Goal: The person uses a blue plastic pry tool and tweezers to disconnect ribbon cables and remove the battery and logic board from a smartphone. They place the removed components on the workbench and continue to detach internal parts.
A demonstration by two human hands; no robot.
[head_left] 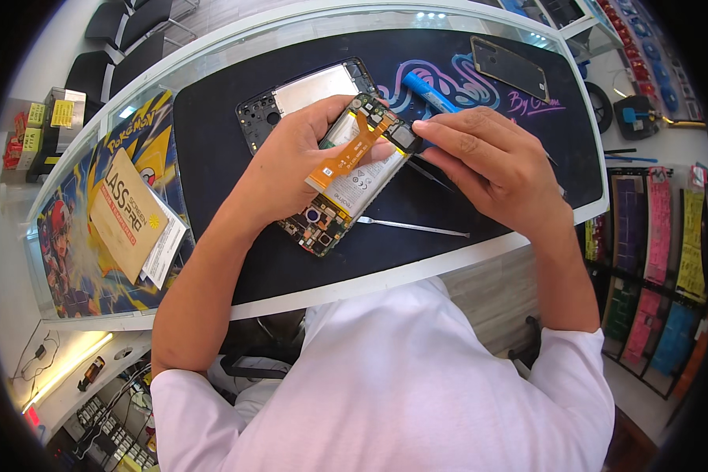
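My left grip (287,157) holds an opened smartphone (348,193) over the counter's (519,242) black mat (283,271), its orange ribbon cable (342,161) lying across part of the battery (374,177), and my right grip (489,151) has its fingertips (429,131) at the phone's upper right corner. Behind my left grip lies a black phone housing (311,86); farther off are a blue cylinder (430,93) and a dark back cover (510,69), and nearer me a metal spudger (417,227)
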